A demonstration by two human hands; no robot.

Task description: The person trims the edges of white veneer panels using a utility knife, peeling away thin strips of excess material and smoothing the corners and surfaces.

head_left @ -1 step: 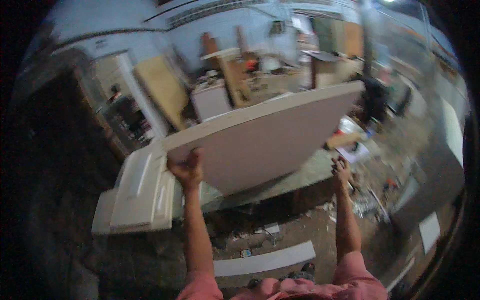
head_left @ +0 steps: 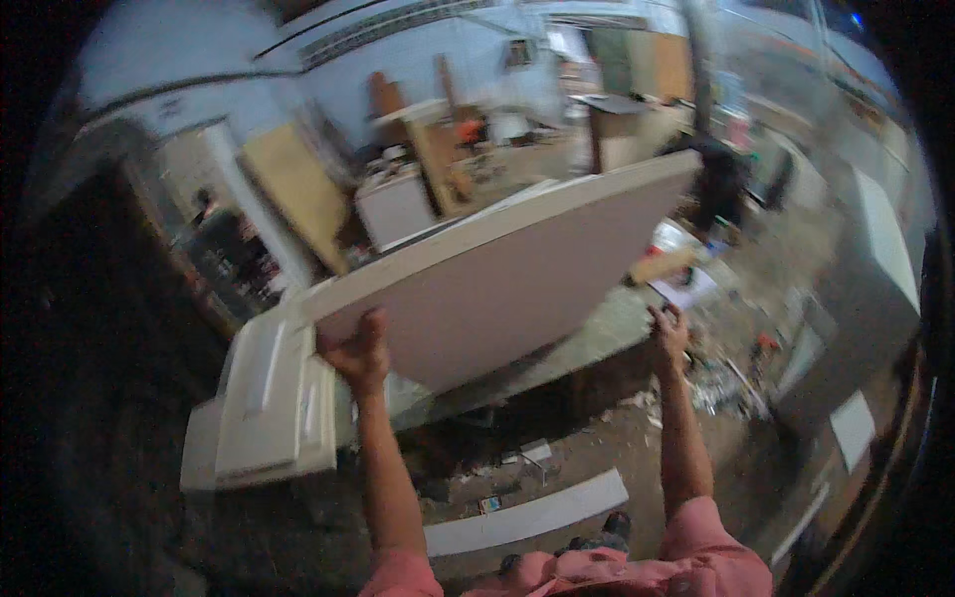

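A large board (head_left: pixel 497 269) with a pinkish face and a thick cream edge leans tilted above the workbench (head_left: pixel 617 323). At its left end, my left hand (head_left: pixel 358 350) grips the board, thumb on the pinkish face and fingers hidden around the edge. My right hand (head_left: pixel 668 333) is beside the bench's right end, apart from the board, with its fingers curled together. Whether something small sits in those fingers cannot be made out. Cream panels with raised fronts (head_left: pixel 269 398) are stacked at the bench's left end.
A white strip (head_left: pixel 527 512) lies on the littered floor before me. To the right stands a large pale panel (head_left: pixel 856 289). Papers (head_left: pixel 684 289) and a wooden piece (head_left: pixel 662 266) lie past my right hand. A yellowish board (head_left: pixel 293 194) leans at the back left.
The whole scene has shifted a little to the left in the picture, blurred by motion. My left hand keeps its grip on the board.
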